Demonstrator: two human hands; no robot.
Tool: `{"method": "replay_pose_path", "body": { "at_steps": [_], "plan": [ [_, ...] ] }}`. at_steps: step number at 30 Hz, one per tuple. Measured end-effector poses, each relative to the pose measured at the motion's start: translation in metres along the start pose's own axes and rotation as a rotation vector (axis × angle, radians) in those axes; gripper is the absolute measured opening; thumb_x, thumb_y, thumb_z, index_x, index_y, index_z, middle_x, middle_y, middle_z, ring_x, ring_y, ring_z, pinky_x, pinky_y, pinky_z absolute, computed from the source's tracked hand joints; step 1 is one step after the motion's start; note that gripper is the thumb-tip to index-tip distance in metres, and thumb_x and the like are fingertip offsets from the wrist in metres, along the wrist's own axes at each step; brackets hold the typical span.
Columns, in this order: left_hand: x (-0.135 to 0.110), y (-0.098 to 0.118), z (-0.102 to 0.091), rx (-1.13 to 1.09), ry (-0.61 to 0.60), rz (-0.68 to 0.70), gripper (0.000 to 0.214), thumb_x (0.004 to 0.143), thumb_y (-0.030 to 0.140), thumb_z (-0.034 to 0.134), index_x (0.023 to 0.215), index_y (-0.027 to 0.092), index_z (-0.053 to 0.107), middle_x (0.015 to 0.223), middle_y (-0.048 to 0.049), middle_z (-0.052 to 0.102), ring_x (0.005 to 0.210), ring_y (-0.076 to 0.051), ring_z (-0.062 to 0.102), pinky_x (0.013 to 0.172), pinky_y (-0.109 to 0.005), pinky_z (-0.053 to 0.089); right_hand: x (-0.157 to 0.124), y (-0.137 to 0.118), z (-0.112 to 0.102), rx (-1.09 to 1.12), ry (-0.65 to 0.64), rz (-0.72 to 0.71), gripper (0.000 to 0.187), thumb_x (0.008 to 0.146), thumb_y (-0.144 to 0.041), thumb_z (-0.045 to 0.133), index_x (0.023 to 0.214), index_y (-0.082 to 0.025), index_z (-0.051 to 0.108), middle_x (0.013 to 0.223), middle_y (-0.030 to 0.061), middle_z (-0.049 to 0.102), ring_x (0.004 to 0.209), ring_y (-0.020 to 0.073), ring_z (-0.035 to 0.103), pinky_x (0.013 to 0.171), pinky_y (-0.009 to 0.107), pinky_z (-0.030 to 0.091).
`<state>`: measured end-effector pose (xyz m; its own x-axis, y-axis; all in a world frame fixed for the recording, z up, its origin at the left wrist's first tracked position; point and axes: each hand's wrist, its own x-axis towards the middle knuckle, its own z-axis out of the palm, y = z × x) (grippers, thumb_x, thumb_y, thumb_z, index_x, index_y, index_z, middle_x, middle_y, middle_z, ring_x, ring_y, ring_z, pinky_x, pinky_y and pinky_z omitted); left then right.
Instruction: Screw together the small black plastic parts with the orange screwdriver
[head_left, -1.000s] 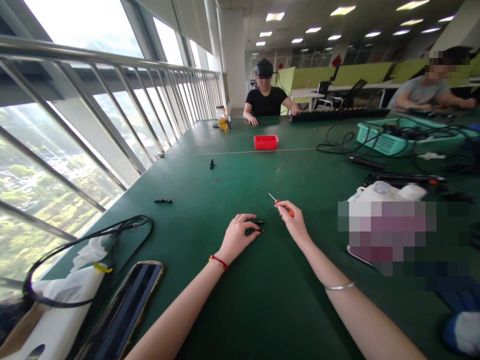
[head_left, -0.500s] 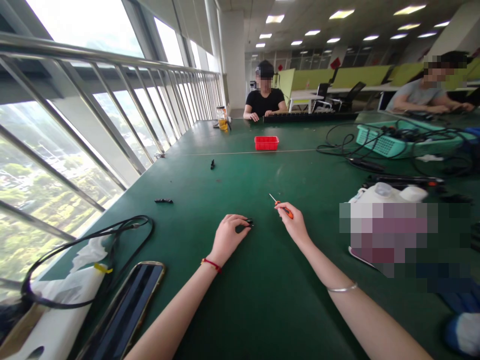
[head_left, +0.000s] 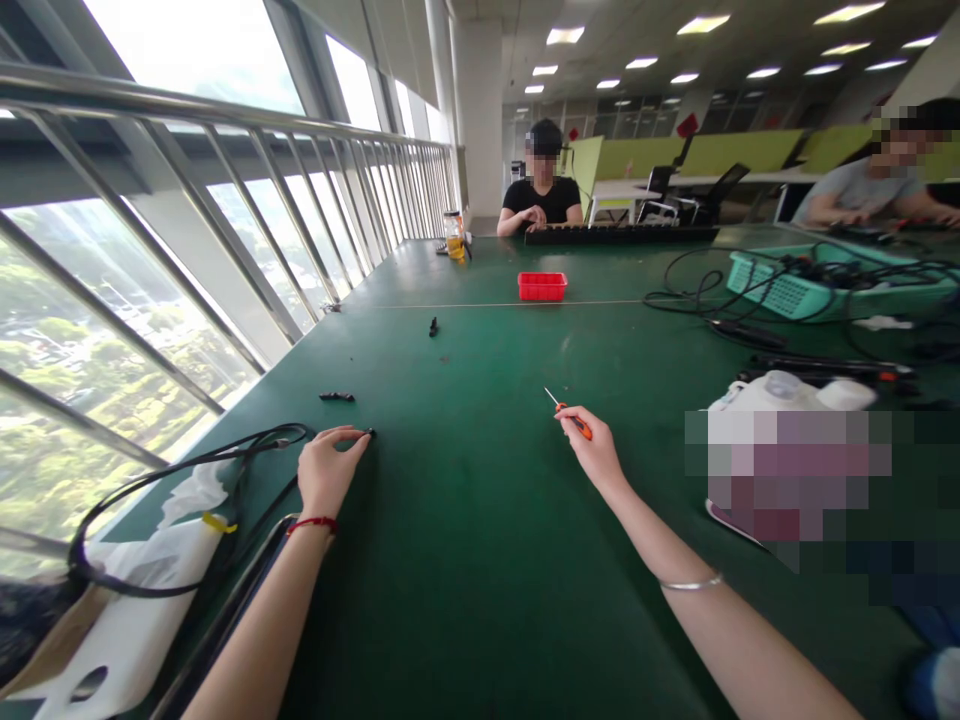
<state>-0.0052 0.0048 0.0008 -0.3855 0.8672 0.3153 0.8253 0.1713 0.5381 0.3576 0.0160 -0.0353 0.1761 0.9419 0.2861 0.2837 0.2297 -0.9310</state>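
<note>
So in the head view we had our left hand (head_left: 326,472) at centre-left of the frame, thumb and fingertips pinching a small black piece (head_left: 370,433), honestly too tiny to make out properly. Our right hand (head_left: 598,455), a bit right of centre, had its fingers wrapped around an orange-and-black screwdriver (head_left: 585,430), tip towards the upper left. A longer black part (head_left: 337,397) lay just above our left hand, and an upright-looking black bit (head_left: 433,327) sat farther up, below and left of the red tray (head_left: 542,293).
</note>
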Motion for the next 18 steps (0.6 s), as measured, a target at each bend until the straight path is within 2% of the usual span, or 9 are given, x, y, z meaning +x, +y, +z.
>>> {"method": "replay_pose_path", "body": {
  "at_steps": [3, 6, 9, 12, 18],
  "plan": [
    [0.012, -0.003, -0.010, 0.061, 0.020, 0.027, 0.032, 0.070, 0.045, 0.056, 0.081, 0.020, 0.071, 0.098, -0.0069, 0.067, 0.092, -0.028, 0.061, 0.077, -0.038, 0.048, 0.000, 0.001, 0.000, -0.007, -0.005, 0.003, 0.026, 0.076, -0.042, 0.051, 0.077, -0.019, 0.063, 0.071, 0.0039, 0.060, 0.058, 0.0144, 0.049, 0.050, 0.025, 0.035],
    [0.020, -0.010, -0.014, 0.110, -0.037, 0.061, 0.033, 0.070, 0.046, 0.056, 0.083, 0.019, 0.071, 0.095, -0.0080, 0.067, 0.087, -0.029, 0.061, 0.073, -0.038, 0.048, 0.001, 0.002, 0.000, -0.013, -0.009, 0.010, 0.025, 0.076, -0.041, 0.052, 0.077, -0.019, 0.063, 0.071, 0.0036, 0.060, 0.057, 0.0138, 0.049, 0.050, 0.025, 0.035],
    [0.020, -0.018, -0.010, -0.031, -0.068, 0.090, 0.034, 0.071, 0.045, 0.055, 0.086, 0.018, 0.069, 0.094, -0.0073, 0.067, 0.086, -0.025, 0.061, 0.077, -0.035, 0.048, 0.001, 0.003, 0.000, -0.017, -0.014, 0.013, 0.025, 0.077, -0.040, 0.051, 0.078, -0.019, 0.063, 0.073, 0.0036, 0.060, 0.057, 0.0133, 0.048, 0.051, 0.025, 0.035],
    [0.016, -0.020, -0.006, -0.153, -0.023, 0.051, 0.035, 0.071, 0.047, 0.056, 0.088, 0.018, 0.068, 0.094, -0.0054, 0.067, 0.080, -0.022, 0.063, 0.076, -0.033, 0.050, 0.001, 0.003, 0.000, -0.022, -0.017, 0.008, 0.025, 0.077, -0.040, 0.051, 0.079, -0.019, 0.063, 0.075, 0.0039, 0.060, 0.057, 0.0131, 0.048, 0.051, 0.025, 0.036],
    [0.013, -0.014, -0.004, -0.123, -0.039, 0.127, 0.036, 0.071, 0.048, 0.055, 0.085, 0.017, 0.069, 0.089, -0.0055, 0.067, 0.072, -0.019, 0.062, 0.073, -0.031, 0.050, 0.001, 0.002, 0.000, -0.039, -0.009, -0.013, 0.026, 0.076, -0.042, 0.051, 0.078, -0.020, 0.064, 0.072, 0.0040, 0.060, 0.059, 0.0147, 0.050, 0.051, 0.026, 0.037]
  ]
}}
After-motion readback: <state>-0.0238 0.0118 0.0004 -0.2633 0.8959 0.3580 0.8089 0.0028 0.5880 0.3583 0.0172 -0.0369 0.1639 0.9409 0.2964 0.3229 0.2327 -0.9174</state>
